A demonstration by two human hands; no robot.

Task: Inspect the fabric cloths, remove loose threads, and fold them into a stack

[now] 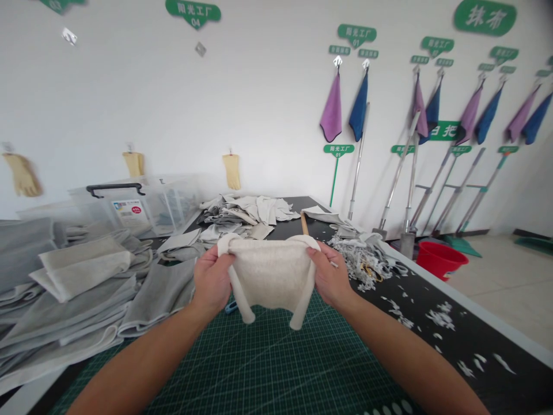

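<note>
A piece of off-white felt-like cloth (272,274) is stretched between my two hands above the green cutting mat (276,357). My left hand (213,276) pinches its left upper corner, thumb on top. On the other side my right hand (332,274) grips the right upper corner, and a small pale thin item shows by its fingers. The side edges of the cloth curl inward and hang down as two rolled ends. Behind the cloth, part of a blue-handled tool (231,306) shows on the mat. A wooden stick (305,223) stands out just beyond the cloth.
Stacks of grey cloth (82,300) cover the left side. Further back lie a pile of cloth pieces (254,210) and a clear plastic box (129,202). Shredded scraps (367,259) with yellow-handled scissors (368,274) lie at right. A red bucket (440,259) stands on the floor.
</note>
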